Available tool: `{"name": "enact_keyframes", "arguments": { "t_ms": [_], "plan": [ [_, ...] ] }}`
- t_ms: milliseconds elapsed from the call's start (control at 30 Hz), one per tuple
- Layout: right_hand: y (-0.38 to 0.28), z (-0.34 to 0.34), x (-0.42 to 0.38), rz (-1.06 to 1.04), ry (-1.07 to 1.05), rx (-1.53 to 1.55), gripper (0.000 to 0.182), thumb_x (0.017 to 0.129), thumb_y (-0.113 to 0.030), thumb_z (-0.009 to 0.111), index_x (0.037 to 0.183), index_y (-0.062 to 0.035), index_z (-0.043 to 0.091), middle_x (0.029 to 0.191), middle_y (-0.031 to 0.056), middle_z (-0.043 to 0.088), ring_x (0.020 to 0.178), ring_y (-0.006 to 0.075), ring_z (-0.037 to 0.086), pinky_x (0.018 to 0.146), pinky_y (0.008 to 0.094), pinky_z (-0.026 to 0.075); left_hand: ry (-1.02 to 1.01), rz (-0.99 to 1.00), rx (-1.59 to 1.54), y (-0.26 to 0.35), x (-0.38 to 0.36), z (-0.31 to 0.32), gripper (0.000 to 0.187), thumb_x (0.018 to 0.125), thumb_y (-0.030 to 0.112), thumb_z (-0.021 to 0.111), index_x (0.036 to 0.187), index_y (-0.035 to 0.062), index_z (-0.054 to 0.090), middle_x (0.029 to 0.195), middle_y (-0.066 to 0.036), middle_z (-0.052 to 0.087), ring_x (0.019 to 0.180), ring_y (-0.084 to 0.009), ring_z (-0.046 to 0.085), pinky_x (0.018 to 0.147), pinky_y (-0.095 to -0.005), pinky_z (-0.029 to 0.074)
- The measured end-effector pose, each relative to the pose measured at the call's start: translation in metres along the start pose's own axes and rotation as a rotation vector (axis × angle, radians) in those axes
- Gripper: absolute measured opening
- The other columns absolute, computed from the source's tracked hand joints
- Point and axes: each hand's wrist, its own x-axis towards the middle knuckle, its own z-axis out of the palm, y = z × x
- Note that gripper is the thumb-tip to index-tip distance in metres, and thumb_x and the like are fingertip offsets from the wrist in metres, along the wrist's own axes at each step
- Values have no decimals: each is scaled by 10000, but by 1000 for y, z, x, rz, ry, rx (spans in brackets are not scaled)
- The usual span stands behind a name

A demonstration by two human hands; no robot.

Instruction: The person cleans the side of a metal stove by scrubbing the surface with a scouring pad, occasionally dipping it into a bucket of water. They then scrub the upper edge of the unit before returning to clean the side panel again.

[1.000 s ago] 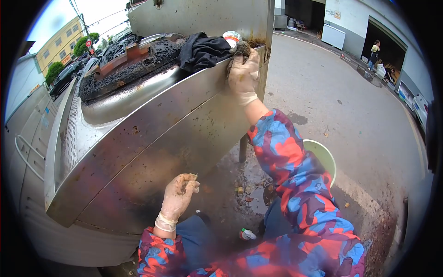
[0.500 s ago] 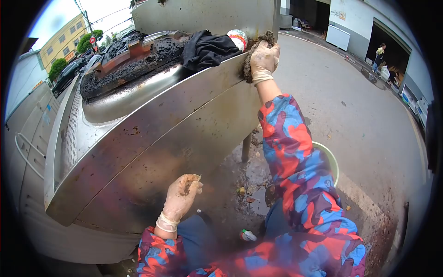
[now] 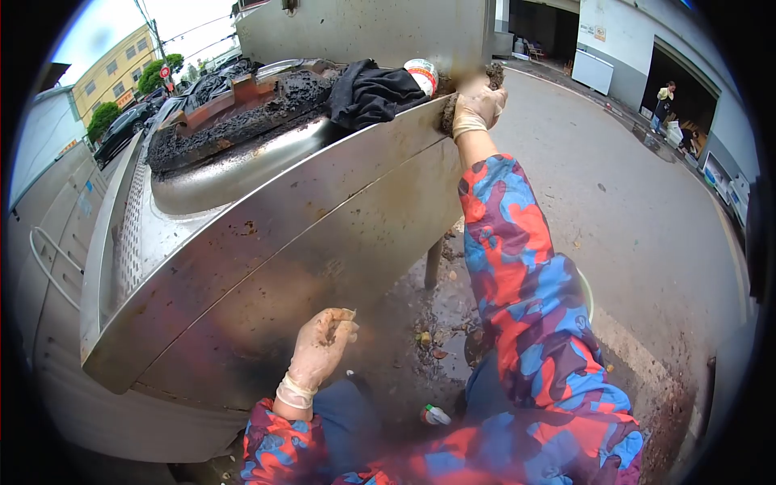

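Note:
My right hand [image 3: 480, 105], in a pale translucent glove, grips a dirty brown scouring pad [image 3: 447, 115]. It presses the pad at the far right corner of a stained stainless-steel stove [image 3: 323, 198], where the side panel meets the upright back panel [image 3: 372, 36]. Lower down, my left hand [image 3: 319, 347] hovers in front of the side panel with curled fingers; its glove is smudged, and nothing shows in it. A black cloth [image 3: 376, 93] and a white-and-red can [image 3: 422, 75] lie on the stove top near my right hand.
Thick black grime coats the burner surround [image 3: 242, 117] on the stove. Behind my right sleeve is the rim of a light green basin [image 3: 588, 295]. Wet debris [image 3: 436, 339] and a small white-and-green bottle [image 3: 435, 415] lie on the ground. Another person [image 3: 664, 105] stands by a doorway.
My right hand has moved slightly right and up with the scouring pad, around the corner edge of the back panel. My left hand keeps nearly the same place and pose.

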Motion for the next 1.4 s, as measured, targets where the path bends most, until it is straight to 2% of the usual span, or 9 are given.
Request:
{"name": "enact_keyframes", "arguments": {
  "t_ms": [33,200,333,433,633,800,1033,1200,1400],
  "plan": [
    [-2,-2,0,142,-7,-6,398,929,-386,584,1088,-23,564,1061,189,647,944,330,635,835,392,483,-3,-9,23,3,-1,0,173,969,118,550,1077,-14,582,937,-75,664,819,-115,632,768,-252,505],
    [-9,-22,-96,-789,-16,344,320,922,-240,634,1141,-17,565,1051,150,634,963,286,623,849,369,483,-14,-16,30,4,0,0,182,974,130,545,1084,-11,579,941,-67,665,826,-112,633,753,-247,504],
    [-5,-1,-16,-84,32,194,398,934,-324,593,1168,-5,548,1087,176,631,988,333,614,888,391,466,-17,-61,57,4,-6,2,191,978,158,544,1089,8,583,946,-52,667,826,-99,633,676,-230,495],
    [-3,5,-6,-35,123,18,454,945,-391,555,1185,-6,541,1113,191,632,1006,353,610,885,409,462,-31,-17,72,0,0,2,195,980,172,542,1097,22,584,955,-46,669,835,-94,634,636,-221,483],
    [-14,-17,-81,-689,-74,406,275,911,-207,643,1096,-17,569,1056,158,596,1016,310,592,886,395,455,-31,-74,94,10,-1,3,216,984,196,537,1117,32,581,967,-45,671,844,-93,634,606,-216,473],
    [-4,1,14,106,63,188,433,952,-352,521,1175,19,533,1149,227,597,1009,371,615,869,410,473,-47,-83,97,10,-1,4,222,984,203,538,1119,32,581,975,-42,669,844,-94,633,589,-214,469],
    [-4,-4,-66,-639,-2,476,404,965,-362,545,1128,7,559,1030,161,639,913,332,619,865,387,475,-67,-33,111,5,1,5,222,983,192,536,1122,24,579,965,-38,666,842,-89,627,596,-214,467],
    [9,18,23,36,202,153,533,932,-416,559,1186,53,537,1111,230,628,979,371,616,845,411,478,-77,-53,138,9,2,8,213,982,173,536,1116,13,579,967,-41,667,845,-89,627,610,-209,464],
    [-13,-15,-73,-495,-35,516,331,966,-312,576,1079,-2,560,945,89,633,846,189,594,780,309,478,-69,-84,133,7,3,9,209,981,169,539,1113,11,579,964,-43,667,840,-88,624,622,-208,463]
  ]
}}
